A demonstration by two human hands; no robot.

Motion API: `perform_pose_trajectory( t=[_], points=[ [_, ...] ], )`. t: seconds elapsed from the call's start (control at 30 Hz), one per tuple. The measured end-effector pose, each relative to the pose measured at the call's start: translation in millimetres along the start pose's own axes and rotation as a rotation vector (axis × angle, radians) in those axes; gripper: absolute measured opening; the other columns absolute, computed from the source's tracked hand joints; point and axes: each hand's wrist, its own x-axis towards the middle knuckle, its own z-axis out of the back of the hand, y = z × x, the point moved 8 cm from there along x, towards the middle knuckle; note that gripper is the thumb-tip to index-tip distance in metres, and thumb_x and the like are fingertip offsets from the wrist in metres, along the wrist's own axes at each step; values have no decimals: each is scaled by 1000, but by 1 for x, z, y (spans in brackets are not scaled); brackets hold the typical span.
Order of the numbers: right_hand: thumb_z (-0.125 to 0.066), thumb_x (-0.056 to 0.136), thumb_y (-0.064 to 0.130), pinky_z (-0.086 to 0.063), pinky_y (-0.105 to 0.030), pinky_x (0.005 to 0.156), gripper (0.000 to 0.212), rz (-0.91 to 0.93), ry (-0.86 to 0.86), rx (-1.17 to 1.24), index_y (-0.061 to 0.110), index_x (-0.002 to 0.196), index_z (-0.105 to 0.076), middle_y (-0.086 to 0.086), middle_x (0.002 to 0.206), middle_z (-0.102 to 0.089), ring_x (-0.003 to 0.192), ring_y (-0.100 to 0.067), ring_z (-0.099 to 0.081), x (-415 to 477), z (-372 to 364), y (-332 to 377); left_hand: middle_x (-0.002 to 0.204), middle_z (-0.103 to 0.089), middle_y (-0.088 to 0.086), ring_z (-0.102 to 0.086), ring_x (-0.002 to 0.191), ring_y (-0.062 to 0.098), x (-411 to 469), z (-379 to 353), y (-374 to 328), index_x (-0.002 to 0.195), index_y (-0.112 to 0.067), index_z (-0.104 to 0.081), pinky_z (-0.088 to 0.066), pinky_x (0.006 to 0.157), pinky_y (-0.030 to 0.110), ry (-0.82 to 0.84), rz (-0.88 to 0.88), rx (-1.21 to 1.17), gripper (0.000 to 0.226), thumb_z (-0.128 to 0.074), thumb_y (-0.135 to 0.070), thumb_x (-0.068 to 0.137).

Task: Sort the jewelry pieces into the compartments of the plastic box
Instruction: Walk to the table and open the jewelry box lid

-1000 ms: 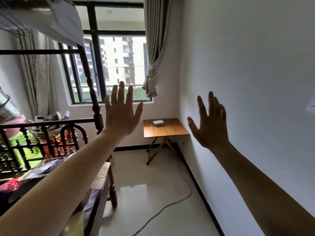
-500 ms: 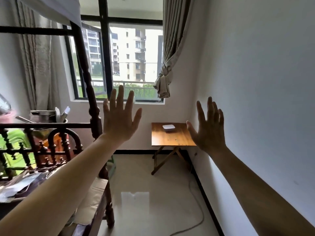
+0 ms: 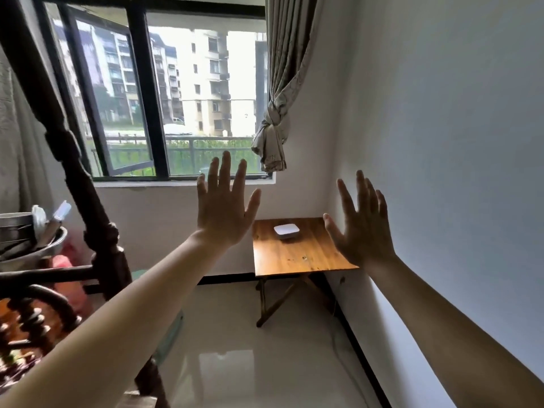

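Note:
A small white plastic box (image 3: pixel 286 231) lies on a wooden folding table (image 3: pixel 297 254) in the far right corner of the room, its lid side up. Tiny specks on the tabletop near its front may be jewelry, too small to tell. My left hand (image 3: pixel 225 212) is raised in front of me, fingers spread, holding nothing, left of the table in view. My right hand (image 3: pixel 360 228) is raised too, fingers apart and empty, overlapping the table's right edge. Both hands are well short of the table.
A dark carved wooden bed frame (image 3: pixel 97 231) stands at the left with metal basins (image 3: pixel 26 240) and clutter beyond it. A window (image 3: pixel 164 98) with a knotted curtain (image 3: pixel 273 136) is ahead. A cable (image 3: pixel 338 346) runs along the shiny floor by the right wall (image 3: pixel 441 142).
The view has moved forward and closer to the table and window. Both hands stay raised and spread, holding nothing.

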Motion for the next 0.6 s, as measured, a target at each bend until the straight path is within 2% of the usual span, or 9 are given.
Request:
perform_pose_trajectory(
  t=[0.17, 0.33, 0.47, 0.6],
  points=[
    [-34, 98, 58, -15, -54, 121, 75, -46, 9, 20, 22, 160, -12, -17, 167, 0, 153, -37, -11, 51, -106, -49, 165, 5, 10, 2, 152, 30, 66, -104, 14, 157, -21, -11, -7, 120, 53, 53, -7, 68, 68, -21, -56, 100],
    [-36, 98, 58, -14, -54, 120, 77, -84, 65, 68, 23, 160, -9, -16, 167, 1, 151, -39, -12, 119, -215, -90, 165, 9, 9, 4, 152, 30, 138, -192, 52, 157, -22, -8, -7, 120, 54, 147, 79, 124, 70, -16, -58, 98],
    [-36, 97, 59, -13, -53, 119, 79, -119, 122, 112, 23, 160, -6, -16, 167, 2, 151, -40, -13, 167, -296, -95, 166, 7, 7, 2, 152, 28, 181, -241, 93, 157, -24, -8, -9, 119, 56, 144, 151, 101, 69, -21, -58, 98],
    [-37, 96, 59, -13, -54, 119, 80, -59, 171, 135, 22, 160, -9, -16, 167, 1, 150, -41, -15, 205, -372, -78, 166, 2, 9, -2, 151, 31, 213, -293, 137, 157, -23, -12, -8, 119, 55, 146, 168, 131, 68, -23, -57, 99]
  ],
)
